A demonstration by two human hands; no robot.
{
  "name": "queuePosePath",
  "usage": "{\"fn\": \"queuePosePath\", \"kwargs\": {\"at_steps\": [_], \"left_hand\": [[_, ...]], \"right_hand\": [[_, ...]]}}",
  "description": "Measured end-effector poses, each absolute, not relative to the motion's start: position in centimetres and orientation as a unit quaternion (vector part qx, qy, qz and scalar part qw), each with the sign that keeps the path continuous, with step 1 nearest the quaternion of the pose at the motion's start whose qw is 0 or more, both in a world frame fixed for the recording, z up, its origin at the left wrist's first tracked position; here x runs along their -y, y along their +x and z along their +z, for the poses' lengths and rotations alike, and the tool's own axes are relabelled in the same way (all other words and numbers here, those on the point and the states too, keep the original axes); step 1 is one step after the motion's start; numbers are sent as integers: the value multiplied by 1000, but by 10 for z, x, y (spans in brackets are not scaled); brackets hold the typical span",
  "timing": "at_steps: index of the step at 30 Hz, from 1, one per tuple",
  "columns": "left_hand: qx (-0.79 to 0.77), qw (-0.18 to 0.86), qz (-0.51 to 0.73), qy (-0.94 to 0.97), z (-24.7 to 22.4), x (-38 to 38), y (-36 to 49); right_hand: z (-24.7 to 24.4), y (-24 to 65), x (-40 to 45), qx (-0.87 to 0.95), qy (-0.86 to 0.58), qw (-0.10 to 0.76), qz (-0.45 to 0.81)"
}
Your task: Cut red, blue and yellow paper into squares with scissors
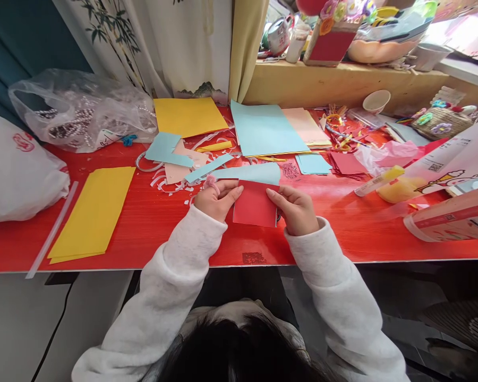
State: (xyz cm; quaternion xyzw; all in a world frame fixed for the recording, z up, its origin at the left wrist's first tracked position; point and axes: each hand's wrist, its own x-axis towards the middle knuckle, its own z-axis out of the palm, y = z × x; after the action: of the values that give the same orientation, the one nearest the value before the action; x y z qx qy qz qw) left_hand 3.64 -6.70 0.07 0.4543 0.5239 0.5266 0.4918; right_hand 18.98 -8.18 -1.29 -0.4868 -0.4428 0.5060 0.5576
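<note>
A small red paper rectangle is held between both hands over the front middle of the red table. My left hand pinches its upper left edge between thumb and fingers, and a pink ring-like item shows at that hand. At the upper right edge, my right hand grips the same paper, thumb on top. Part of a dark object shows behind the paper's right side, too hidden to name. Just beyond the hands lies a light blue paper piece.
Yellow strips lie at left beside a white bag. Blue sheets, yellow sheets and paper scraps cover the back. At right are small red papers, a glue tube and a plastic cup.
</note>
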Motion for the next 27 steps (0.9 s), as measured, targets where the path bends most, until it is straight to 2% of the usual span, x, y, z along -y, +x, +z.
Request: {"fn": "queuePosePath", "kwargs": {"at_steps": [4, 10, 14, 17, 20, 23, 27], "left_hand": [[-506, 509, 530, 452, -1, 66, 35], [-497, 536, 513, 451, -6, 63, 35], [-499, 541, 498, 460, -4, 61, 34], [-447, 612, 502, 417, 3, 64, 29], [-377, 666, 527, 371, 8, 77, 25], [-326, 679, 556, 351, 8, 97, 30], [-313, 646, 601, 351, 11, 115, 49]], "right_hand": [[-10, 193, 82, 427, -498, 549, 518], [0, 199, 80, 369, -483, 490, 625], [-2, 198, 82, 372, -497, 483, 618], [-2, 193, 87, 382, -495, 543, 561], [4, 179, 95, 345, -482, 651, 474], [9, 157, 104, 291, -466, 741, 385], [13, 129, 114, 275, -459, 781, 323]]}}
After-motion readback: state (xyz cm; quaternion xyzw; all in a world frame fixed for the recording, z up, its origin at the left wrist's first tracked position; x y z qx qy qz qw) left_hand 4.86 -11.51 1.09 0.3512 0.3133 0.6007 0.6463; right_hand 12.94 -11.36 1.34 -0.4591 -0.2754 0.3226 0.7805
